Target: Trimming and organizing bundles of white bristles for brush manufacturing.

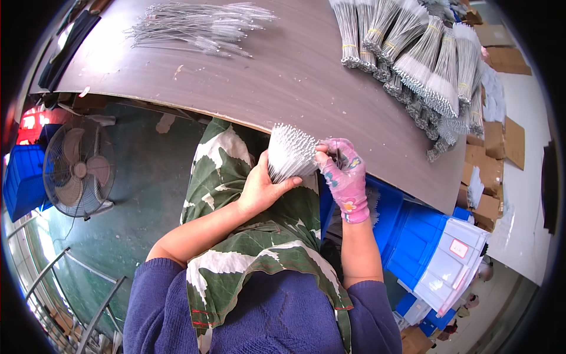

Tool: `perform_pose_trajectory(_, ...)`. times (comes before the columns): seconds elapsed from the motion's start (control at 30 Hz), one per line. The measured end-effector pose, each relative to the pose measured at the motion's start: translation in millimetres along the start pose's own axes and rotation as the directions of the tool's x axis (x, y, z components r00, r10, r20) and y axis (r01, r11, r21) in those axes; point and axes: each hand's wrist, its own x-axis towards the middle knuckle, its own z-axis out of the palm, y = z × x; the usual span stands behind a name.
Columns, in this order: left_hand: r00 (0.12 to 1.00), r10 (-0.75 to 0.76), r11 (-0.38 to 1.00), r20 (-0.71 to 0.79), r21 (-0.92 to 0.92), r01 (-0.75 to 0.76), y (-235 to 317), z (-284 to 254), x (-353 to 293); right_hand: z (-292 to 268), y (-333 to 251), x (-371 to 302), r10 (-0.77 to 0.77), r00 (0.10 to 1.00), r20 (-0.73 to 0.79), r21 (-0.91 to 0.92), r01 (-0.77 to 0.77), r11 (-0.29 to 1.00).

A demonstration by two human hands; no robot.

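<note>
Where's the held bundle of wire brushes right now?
In the head view, the bundle is near the centre, by the tabletop's near edge, held in the bare left hand beside the gloved right hand.

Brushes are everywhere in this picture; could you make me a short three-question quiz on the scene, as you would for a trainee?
1. True or false: the right hand wears a pink glove.
2. How do the brushes at the upper left lie on the table? A) in banded bundles; B) in a loose pile; C) inside a box.
3. What does the left hand hold?

Key: 1 true; 2 B; 3 a bundle of thin brushes.
</note>
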Motion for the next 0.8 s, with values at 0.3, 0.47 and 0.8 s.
perform_pose_trajectory(0.3, 0.96, -0.087, 0.873, 0.268, -0.443, 0.203, -17.1, -17.4, 4.2, -5.6, -10.2, 9.5, 0.091, 0.986, 0.137, -0.188, -0.065, 0.98)
perform_pose_trajectory(0.47, 0.942, -0.082, 0.867, 0.324, -0.443, 0.228, -20.2, -21.7, 6.9, 1.4, -19.8, 13.2, -0.063, 0.972, 0.226, -0.369, 0.146, 0.918)
perform_pose_trajectory(0.8, 0.948, 0.003, 0.897, 0.319, -0.419, 0.138, -23.5, -21.5, 10.6, 11.6, -22.6, 17.6, -0.001, 0.981, 0.196, -0.315, 0.064, 0.947)
